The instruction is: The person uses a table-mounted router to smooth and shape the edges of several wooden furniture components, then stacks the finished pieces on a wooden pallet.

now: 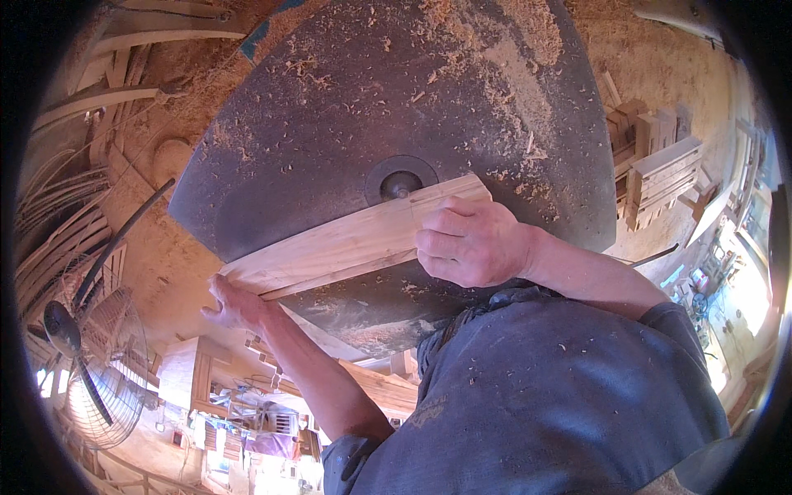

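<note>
"Where's the board (338, 239)?"

"Middle of the frame, slanting from lower left up to the right, over the dark table (289, 173). Its upper edge runs right by the spindle (402, 183); whether they touch, I can't tell."

"And the right hand (474, 243)?"

"Closed on the board near its right end, fingers curled over the top face, knuckles up. The forearm comes in from the right of the frame."

"The left hand (241, 308)?"

"At the board's other end, left of centre, touching the corner. Part of it is hidden, so I can't tell whether it's gripping or just pressing there. One digit sticks out to the left, away from the wood."

"What's on the table?"

"Shavings (528, 91), thickest at the upper right of it, with loose curls scattered towards the left."

"Anything round about?"

"A fan (63, 327) at the lower left, wire cage and dark blades. Above it, along the left rim, curved strips (62, 285) in a pile. At the right, a stack (665, 175) of wooden pieces."

"And low in the frame?"

"The person's dark blue shirt (536, 396), flecked with bits of wood."
</note>
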Demonstrator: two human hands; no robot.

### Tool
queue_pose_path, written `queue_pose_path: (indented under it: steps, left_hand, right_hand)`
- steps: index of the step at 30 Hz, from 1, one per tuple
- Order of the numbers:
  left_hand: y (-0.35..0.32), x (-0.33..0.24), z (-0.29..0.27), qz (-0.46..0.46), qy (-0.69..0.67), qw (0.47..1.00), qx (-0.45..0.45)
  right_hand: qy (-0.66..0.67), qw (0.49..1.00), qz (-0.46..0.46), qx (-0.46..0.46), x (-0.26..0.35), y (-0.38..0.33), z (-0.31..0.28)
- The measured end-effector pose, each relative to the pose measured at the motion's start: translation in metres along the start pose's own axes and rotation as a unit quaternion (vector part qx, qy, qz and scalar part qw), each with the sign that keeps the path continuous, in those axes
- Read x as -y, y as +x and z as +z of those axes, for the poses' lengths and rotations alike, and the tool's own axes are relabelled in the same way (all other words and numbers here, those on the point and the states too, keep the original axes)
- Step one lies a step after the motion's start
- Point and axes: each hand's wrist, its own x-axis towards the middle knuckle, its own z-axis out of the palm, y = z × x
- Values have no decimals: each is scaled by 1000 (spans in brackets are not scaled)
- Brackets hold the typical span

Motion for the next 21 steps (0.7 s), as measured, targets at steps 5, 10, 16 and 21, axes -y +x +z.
queue_pose_path:
  steps: [5,10,16,21]
  left_hand:
    - [6,1,-11,-33,-15,999,-6]
    - [9,11,-32,-85,-24,995,-55]
    - [5,3,-32,-90,15,993,-77]
    - [12,9,-33,-67,-14,994,-80]
  right_hand:
    - [-17,1000,21,8,15,4,1]
    - [-1,999,40,5,35,2,26]
    - [10,1000,21,-11,30,10,29]
    - [17,1000,15,-19,24,15,30]
